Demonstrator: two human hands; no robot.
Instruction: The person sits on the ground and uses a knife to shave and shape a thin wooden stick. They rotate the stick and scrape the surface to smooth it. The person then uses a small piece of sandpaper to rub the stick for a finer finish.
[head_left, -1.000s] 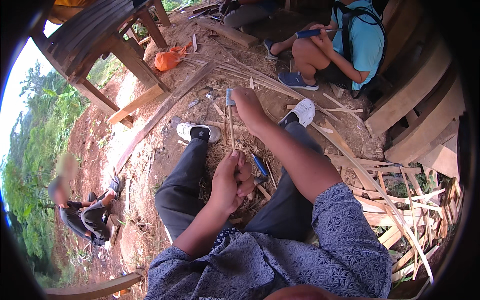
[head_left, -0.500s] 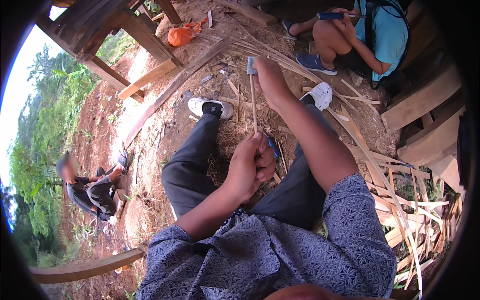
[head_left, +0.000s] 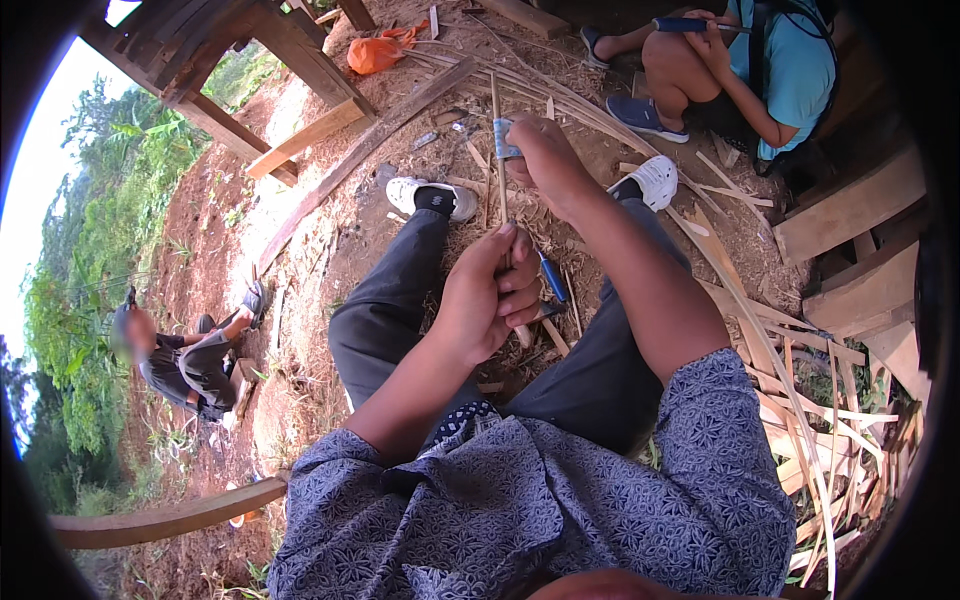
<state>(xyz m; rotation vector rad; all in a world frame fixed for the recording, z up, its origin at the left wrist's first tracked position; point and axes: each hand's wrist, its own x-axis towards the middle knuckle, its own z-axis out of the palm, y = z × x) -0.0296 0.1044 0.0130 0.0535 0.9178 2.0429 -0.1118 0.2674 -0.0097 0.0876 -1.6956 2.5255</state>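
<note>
A thin wooden stick (head_left: pixel 503 185) runs lengthwise between my legs, its far end pointing away from me. My left hand (head_left: pixel 488 295) is closed round the stick's nearer part, and the near end pokes out below the fingers. Farther along, my right hand (head_left: pixel 543 160) pinches a light blue patterned strip (head_left: pixel 505 138) folded around the stick; whether it is cloth or paper I cannot tell. The stick's tip juts out beyond the strip. Just right of my left hand, a blue-handled tool (head_left: pixel 552 277) lies near the ground, its dark end partly seen.
At the upper right sits a person in a turquoise shirt (head_left: pixel 790 85), holding a blue-handled tool (head_left: pixel 685 24). Another person (head_left: pixel 190 365) sits at far left. An orange bag (head_left: pixel 375 54), long wood strips (head_left: pixel 590 125), a wooden structure (head_left: pixel 310 75) and split slats (head_left: pixel 820 420) surround me.
My left hand has moved away from me, pushing the stick forward through the strip, so its tip now shows beyond. My right hand stays at nearly the same place. More of the blue-handled tool shows.
</note>
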